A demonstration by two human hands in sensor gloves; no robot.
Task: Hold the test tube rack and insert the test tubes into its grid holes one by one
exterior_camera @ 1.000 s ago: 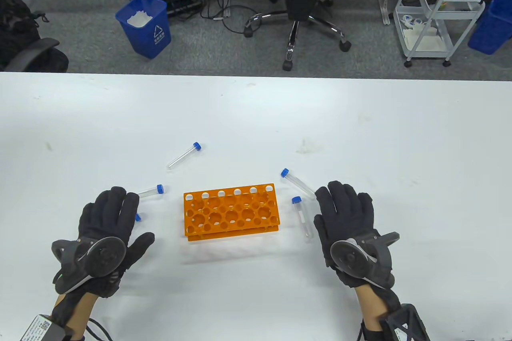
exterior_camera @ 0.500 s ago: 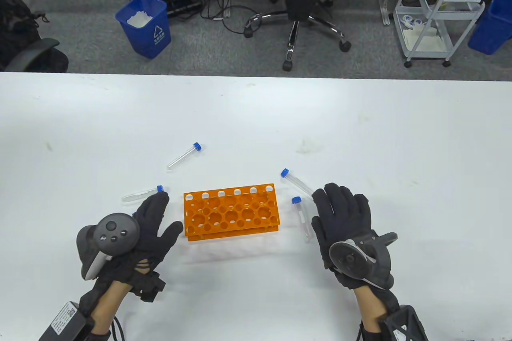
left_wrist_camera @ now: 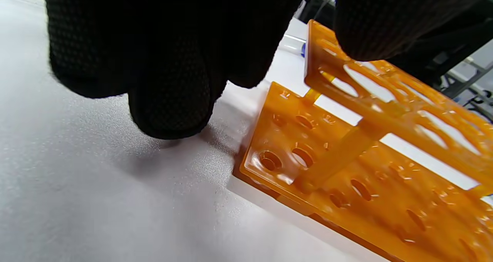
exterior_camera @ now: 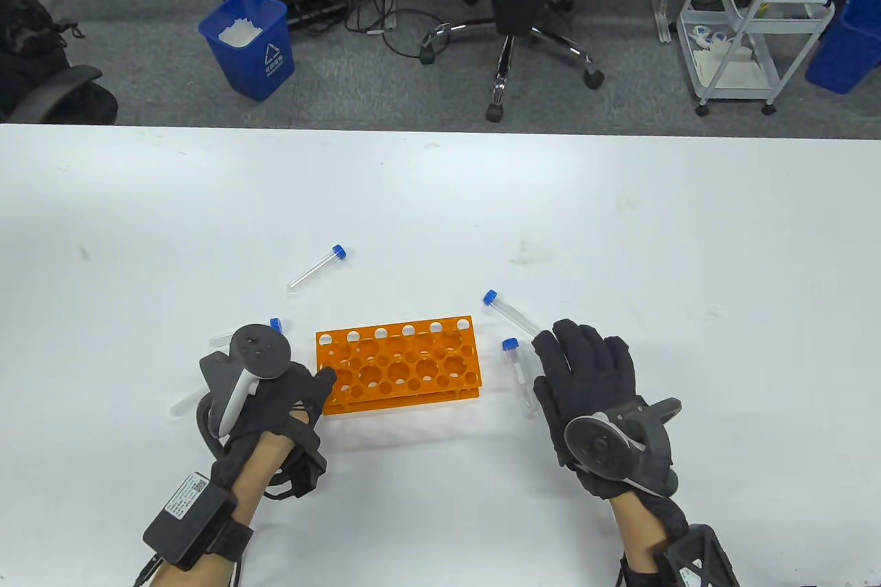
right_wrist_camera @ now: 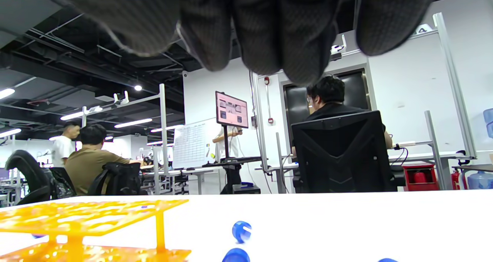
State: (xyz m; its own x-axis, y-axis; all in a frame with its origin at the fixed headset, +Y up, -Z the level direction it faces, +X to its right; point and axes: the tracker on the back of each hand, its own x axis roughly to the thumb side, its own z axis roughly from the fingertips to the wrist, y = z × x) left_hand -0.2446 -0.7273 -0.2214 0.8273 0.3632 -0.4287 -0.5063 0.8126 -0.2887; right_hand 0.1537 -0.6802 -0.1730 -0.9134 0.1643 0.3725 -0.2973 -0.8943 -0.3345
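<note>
The orange test tube rack [exterior_camera: 398,363] stands on the white table [exterior_camera: 440,201], all its holes empty. My left hand [exterior_camera: 285,394] is at the rack's left end, thumb touching the front left corner; in the left wrist view the thumb lies on the rack's top plate [left_wrist_camera: 385,100] and the fingers [left_wrist_camera: 169,100] hang beside it, apart. My right hand [exterior_camera: 585,374] lies flat and open, right of the rack. Two blue-capped tubes lie by it [exterior_camera: 511,313] [exterior_camera: 517,370]. A third tube [exterior_camera: 316,268] lies behind the rack. Two more tubes [exterior_camera: 219,339] [exterior_camera: 184,404] are partly hidden by my left hand.
The table's far edge runs across the table view, with a blue bin [exterior_camera: 249,43], an office chair [exterior_camera: 523,2] and a white cart [exterior_camera: 750,16] on the floor beyond. The right wrist view shows the rack [right_wrist_camera: 88,215] and blue caps [right_wrist_camera: 241,231] low on the table.
My left hand has moved right to the rack's left end and turned on its side, thumb now on the rack. My right hand has crept slightly left toward the two tubes.
</note>
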